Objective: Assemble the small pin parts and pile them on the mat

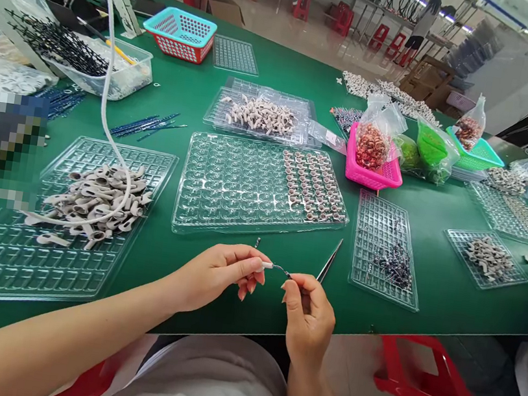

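My left hand [229, 270] pinches a small pale plastic earbud shell [267, 265] between thumb and fingers. A thin wire [279, 267] runs from the shell's end to a tiny dark part at my right hand's fingertips. My right hand [310, 316] is closed on that wire end, mostly hidden by the fingers. Tweezers [330, 261] lie on the green table just beyond my right hand. A tiny dark piece [257, 243] rests beyond my left hand. Past both hands, a clear blister tray [227, 183] holds rows of grey shells in its right part.
Left stands a tray [66, 275] heaped with loose grey shells [96, 201], a white cable [109, 71] looping over it. To the right lies a tray [372, 226] of small dark wired parts. A pink basket [375, 176] holds bagged copper-coloured parts. A red stool [434, 386] is beside me.
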Demonstrator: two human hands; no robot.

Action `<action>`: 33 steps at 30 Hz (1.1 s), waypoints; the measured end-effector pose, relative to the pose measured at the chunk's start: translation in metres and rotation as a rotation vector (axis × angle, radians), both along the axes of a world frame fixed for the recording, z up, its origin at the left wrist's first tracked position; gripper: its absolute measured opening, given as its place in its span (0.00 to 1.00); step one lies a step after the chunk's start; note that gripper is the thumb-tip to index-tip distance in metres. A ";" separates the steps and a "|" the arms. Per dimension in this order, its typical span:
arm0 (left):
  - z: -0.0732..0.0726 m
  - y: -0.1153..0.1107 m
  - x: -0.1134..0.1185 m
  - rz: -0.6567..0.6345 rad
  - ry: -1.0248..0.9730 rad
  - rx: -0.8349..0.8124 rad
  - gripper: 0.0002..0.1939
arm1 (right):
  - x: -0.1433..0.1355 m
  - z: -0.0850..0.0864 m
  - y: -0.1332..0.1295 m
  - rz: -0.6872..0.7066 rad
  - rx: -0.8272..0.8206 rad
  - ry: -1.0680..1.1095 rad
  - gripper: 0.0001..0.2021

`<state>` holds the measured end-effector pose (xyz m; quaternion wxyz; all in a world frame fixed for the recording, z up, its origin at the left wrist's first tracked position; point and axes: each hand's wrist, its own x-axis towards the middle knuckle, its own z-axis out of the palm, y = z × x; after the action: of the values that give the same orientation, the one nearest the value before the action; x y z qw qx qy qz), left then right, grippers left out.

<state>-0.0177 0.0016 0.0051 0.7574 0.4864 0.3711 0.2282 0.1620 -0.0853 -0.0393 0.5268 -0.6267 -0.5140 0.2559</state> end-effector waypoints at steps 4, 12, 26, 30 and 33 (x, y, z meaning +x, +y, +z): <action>-0.001 0.000 0.000 0.000 -0.021 -0.065 0.18 | 0.000 0.000 0.000 0.019 -0.010 -0.002 0.06; -0.002 0.000 0.002 0.016 -0.051 -0.182 0.20 | 0.000 0.000 0.001 0.059 -0.013 -0.018 0.06; -0.001 -0.002 -0.002 -0.094 0.150 0.197 0.19 | -0.001 0.007 0.003 0.093 0.024 -0.108 0.04; -0.001 -0.003 -0.004 -0.108 0.223 0.348 0.19 | -0.002 0.011 0.004 0.107 0.039 -0.167 0.05; -0.001 -0.003 -0.006 -0.131 0.278 0.467 0.19 | -0.003 0.012 0.005 0.109 0.038 -0.178 0.06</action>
<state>-0.0235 -0.0014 0.0038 0.5798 0.6974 0.3764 0.1893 0.1592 -0.0800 -0.0271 0.4759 -0.6082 -0.5969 0.2177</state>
